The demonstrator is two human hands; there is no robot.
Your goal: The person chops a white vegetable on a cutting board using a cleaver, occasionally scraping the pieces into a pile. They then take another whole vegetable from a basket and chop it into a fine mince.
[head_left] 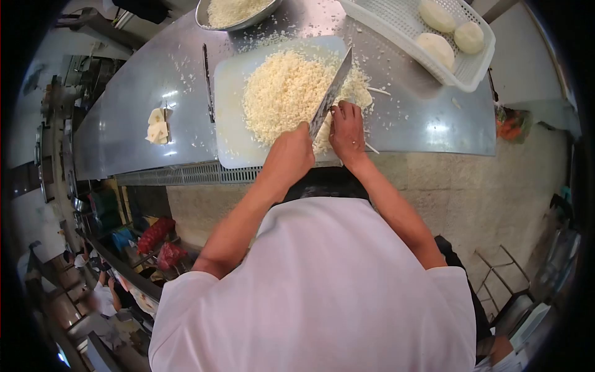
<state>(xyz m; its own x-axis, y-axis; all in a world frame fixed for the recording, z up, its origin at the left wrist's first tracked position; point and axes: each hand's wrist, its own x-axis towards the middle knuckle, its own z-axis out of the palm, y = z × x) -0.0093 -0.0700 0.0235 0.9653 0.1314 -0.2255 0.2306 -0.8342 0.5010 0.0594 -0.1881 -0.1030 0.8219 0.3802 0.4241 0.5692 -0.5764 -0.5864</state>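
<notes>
My left hand (291, 152) is closed around the handle of a kitchen knife (334, 87), whose broad blade slants up and to the right. Just right of the blade, my right hand (348, 133) has its fingers curled down on a pale vegetable (322, 141), mostly hidden by the hand and knife. Left of the knife, a large heap of finely chopped pale vegetable (279, 93) covers much of the white cutting board (229, 139). More chopped bits (356, 87) lie beyond the right hand, and thin white sticks (379, 91) poke out past the board's right edge.
A white plastic basket (396, 28) with peeled round vegetables (437, 15) stands at the upper right. A metal bowl (248, 23) of chopped bits is at the top. Pale scraps (157, 127) and a thin dark bar (208, 84) lie left on the steel table (124, 118).
</notes>
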